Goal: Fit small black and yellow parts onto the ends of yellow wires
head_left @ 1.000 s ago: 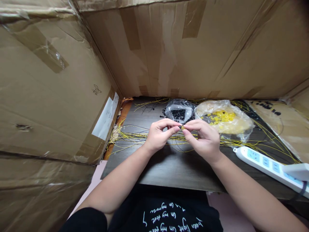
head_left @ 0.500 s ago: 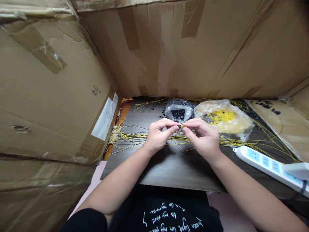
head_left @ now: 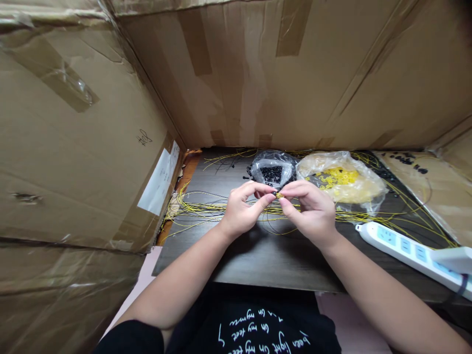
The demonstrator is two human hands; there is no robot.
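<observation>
Fingertips of both hands meet over the middle of the table. My left hand (head_left: 243,206) is closed in a pinch on a small black part (head_left: 274,193). Closed in the same way, my right hand (head_left: 311,206) grips a small yellow piece (head_left: 279,195) that touches the black part. Fingertips hide much of both pieces. Beneath the hands runs a bundle of thin yellow and black wires (head_left: 206,209). Just behind lie a clear bag of small black parts (head_left: 273,173) and a larger clear bag of yellow pieces (head_left: 341,179).
Tall cardboard walls (head_left: 236,88) enclose the dark table (head_left: 258,263) at the back and left. A white power strip (head_left: 405,248) with a plug lies at the right. Loose black parts (head_left: 405,160) rest on cardboard at the back right.
The hands stay nearly in place. The fingertips have shifted slightly, and more of the yellow piece shows between them.
</observation>
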